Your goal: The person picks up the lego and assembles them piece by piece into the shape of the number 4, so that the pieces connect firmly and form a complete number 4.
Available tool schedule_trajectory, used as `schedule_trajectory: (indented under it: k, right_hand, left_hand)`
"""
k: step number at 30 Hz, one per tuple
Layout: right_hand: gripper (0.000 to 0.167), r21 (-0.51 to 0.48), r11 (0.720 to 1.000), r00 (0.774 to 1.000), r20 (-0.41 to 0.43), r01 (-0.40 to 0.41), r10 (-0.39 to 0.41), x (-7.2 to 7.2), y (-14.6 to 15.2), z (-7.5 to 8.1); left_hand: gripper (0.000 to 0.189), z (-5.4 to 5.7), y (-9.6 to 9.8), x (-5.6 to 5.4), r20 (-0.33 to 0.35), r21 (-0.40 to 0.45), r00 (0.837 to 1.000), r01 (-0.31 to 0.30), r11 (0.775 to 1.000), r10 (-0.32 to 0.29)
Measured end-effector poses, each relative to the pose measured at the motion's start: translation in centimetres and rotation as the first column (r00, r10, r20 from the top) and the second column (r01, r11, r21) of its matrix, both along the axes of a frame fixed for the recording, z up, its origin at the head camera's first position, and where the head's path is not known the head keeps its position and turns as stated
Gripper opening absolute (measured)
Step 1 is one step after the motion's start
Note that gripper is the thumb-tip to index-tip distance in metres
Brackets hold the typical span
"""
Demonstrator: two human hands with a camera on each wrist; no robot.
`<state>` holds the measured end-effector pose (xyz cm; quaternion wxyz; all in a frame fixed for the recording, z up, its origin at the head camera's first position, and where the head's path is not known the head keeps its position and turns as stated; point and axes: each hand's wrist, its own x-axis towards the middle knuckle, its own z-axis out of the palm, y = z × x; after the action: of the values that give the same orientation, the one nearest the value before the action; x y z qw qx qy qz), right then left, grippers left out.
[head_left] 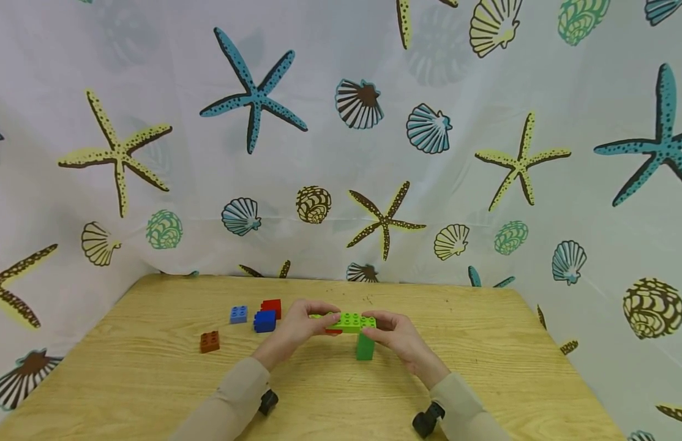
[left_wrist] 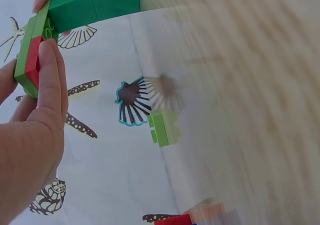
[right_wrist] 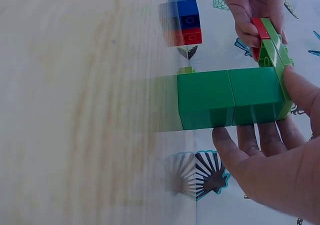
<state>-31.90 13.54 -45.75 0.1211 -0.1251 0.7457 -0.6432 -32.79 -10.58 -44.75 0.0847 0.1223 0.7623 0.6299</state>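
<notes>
Left to right across the desk (head_left: 131, 367): brown brick (head_left: 210, 343) nearest the left edge, light blue brick (head_left: 239, 315) farther back, then dark blue brick (head_left: 264, 321) just beside red brick (head_left: 272, 307), both toward the back edge. A loose lime brick (left_wrist: 161, 129) shows in my left wrist view; can't place it from the head camera.

My left hand (head_left: 303, 323) has thumb and fingers closed in a pinch on the left end of the lime beam (head_left: 352, 321), small red piece (left_wrist: 33, 60) underneath. Beam sits mid-desk, over the green column (head_left: 365, 348), two upright blocks under its right end. My right hand (head_left: 398, 338) pinches that right end, fingers alongside the column.

Step in hand, I'd judge: joining or seating beam on column. Next move seems to call for even downward pressure above the column, with the overhanging left end supported.
</notes>
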Motion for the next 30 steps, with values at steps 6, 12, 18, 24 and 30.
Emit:
schedule_trajectory:
  k: [6, 12, 18, 24, 30]
  right_hand:
    - [0.047, 0.0, 1.0, 1.0, 0.0, -0.002, 0.002, 0.0, 0.0, 0.0]
    - [0.048, -0.004, 1.0, 1.0, -0.007, -0.011, 0.011, -0.2, -0.1, -0.1]
    - [0.05, 0.004, 1.0, 1.0, -0.008, -0.008, 0.008, -0.1, -0.1, -0.1]
    - [0.049, -0.015, 1.0, 1.0, -0.017, -0.018, 0.018, -0.1, 0.1, -0.3]
    - [0.053, -0.007, 1.0, 1.0, -0.018, -0.024, 0.024, -0.2, 0.2, -0.5]
  left_hand:
    - [0.032, 0.2, 0.1, 0.0, 0.004, 0.022, 1.0, -0.014, 1.0, 0.014]
    - [0.036, 0.3, -0.2, -0.1, 0.02, 0.036, 1.0, 0.006, 0.999, -0.007]
    - [0.03, 0.6, -1.2, -0.8, 0.005, -0.031, 0.998, -0.057, 0.998, 0.057]
    - [0.025, 0.6, -2.1, -1.8, -0.026, -0.025, 0.996, -0.084, 0.996, 0.083]
    - [0.022, 0.3, -2.3, -2.6, -0.035, -0.051, 0.994, -0.109, 0.993, 0.107]
